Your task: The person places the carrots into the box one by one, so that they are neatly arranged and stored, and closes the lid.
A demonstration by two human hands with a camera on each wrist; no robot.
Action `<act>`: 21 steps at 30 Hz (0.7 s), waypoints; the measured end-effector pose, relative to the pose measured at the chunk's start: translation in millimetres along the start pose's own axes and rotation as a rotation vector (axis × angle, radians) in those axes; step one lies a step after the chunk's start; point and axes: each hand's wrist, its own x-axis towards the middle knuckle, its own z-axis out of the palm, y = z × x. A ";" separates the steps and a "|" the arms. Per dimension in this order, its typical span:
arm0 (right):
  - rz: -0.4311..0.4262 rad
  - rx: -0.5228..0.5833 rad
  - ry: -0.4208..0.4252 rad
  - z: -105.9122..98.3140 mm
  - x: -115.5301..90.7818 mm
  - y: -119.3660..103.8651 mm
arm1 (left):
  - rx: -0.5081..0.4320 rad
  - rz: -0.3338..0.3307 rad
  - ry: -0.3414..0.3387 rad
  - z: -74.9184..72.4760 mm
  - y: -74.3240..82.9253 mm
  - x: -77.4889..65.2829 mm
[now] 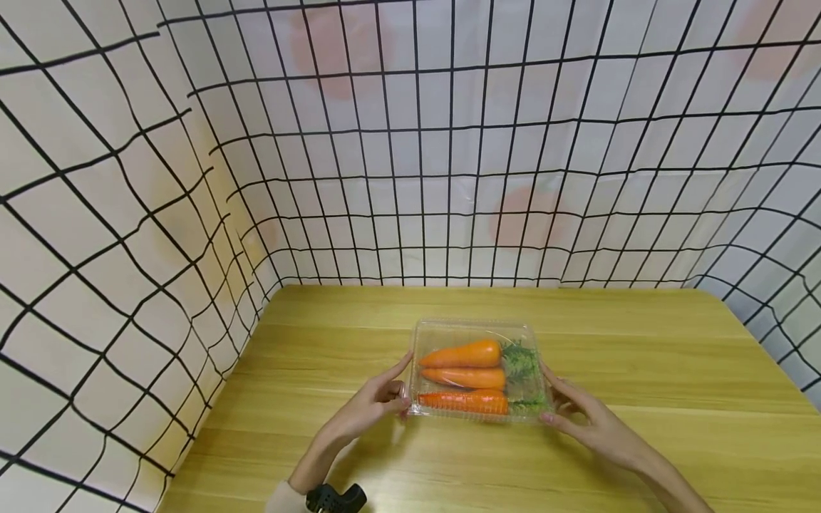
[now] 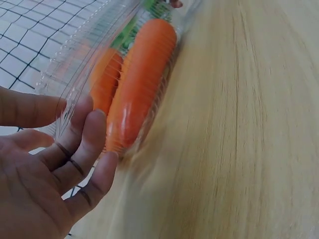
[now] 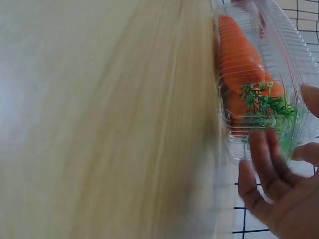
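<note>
A clear plastic container (image 1: pixel 458 329) with a ribbed wall holds three orange carrots (image 1: pixel 463 377) with green leafy tops (image 1: pixel 521 361) toward the right. My left hand (image 1: pixel 368 406) grips its left end, and in the left wrist view the thumb and fingers of that hand (image 2: pixel 60 154) pinch the rim. At the opposite end my right hand (image 1: pixel 586 420) holds the container by its edge. The right wrist view shows that hand's fingers (image 3: pixel 266 167) against the wall beside the green tops. Whether the container's bottom touches the table is hard to tell.
The wood-grain table (image 1: pixel 321 320) spreads around the container. Behind it and at both sides stand white walls covered by a black grid (image 1: pixel 436 178). A black band (image 1: pixel 336 499) is on my left wrist.
</note>
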 end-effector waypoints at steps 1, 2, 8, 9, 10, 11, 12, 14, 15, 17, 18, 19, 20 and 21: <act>-0.020 0.041 -0.019 -0.6 0.5 1.9 | -0.011 0.006 -0.003 0.0 -0.5 0.0; -0.040 0.099 -0.050 -1.5 1.3 3.9 | -0.022 0.009 -0.005 -0.1 -1.4 0.0; -0.048 0.400 -0.201 -5.1 5.0 14.0 | -0.101 0.056 -0.029 1.2 -6.8 -1.0; -0.044 0.413 -0.200 -4.7 5.3 14.7 | -0.112 0.069 -0.033 1.4 -7.4 -1.2; -0.039 0.417 -0.192 -4.3 5.5 15.2 | -0.119 0.086 -0.038 1.7 -7.9 -1.3; -0.039 0.422 -0.185 -3.7 5.6 15.6 | -0.125 0.101 -0.042 1.8 -8.4 -1.4; -0.044 0.420 -0.176 -3.1 5.7 15.9 | -0.128 0.116 -0.044 2.0 -9.0 -1.6; -0.053 0.412 -0.153 -1.9 5.7 15.8 | -0.129 0.142 -0.046 2.2 -10.0 -1.8; -0.056 0.408 -0.143 -1.3 5.7 15.4 | -0.128 0.151 -0.046 2.3 -10.3 -2.0; -0.049 0.398 -0.125 -0.4 5.5 15.2 | -0.124 0.164 -0.044 2.6 -11.2 -2.2; -0.044 0.393 -0.120 -0.1 5.4 15.0 | -0.122 0.165 -0.040 2.7 -11.6 -2.4; -0.033 0.392 -0.117 0.2 5.3 14.8 | -0.121 0.164 -0.038 2.9 -12.0 -2.4; -0.026 0.392 -0.116 0.3 5.3 14.6 | -0.121 0.162 -0.035 3.1 -12.2 -2.6; -0.013 0.392 -0.116 0.4 5.3 14.5 | -0.121 0.158 -0.033 3.3 -12.3 -2.8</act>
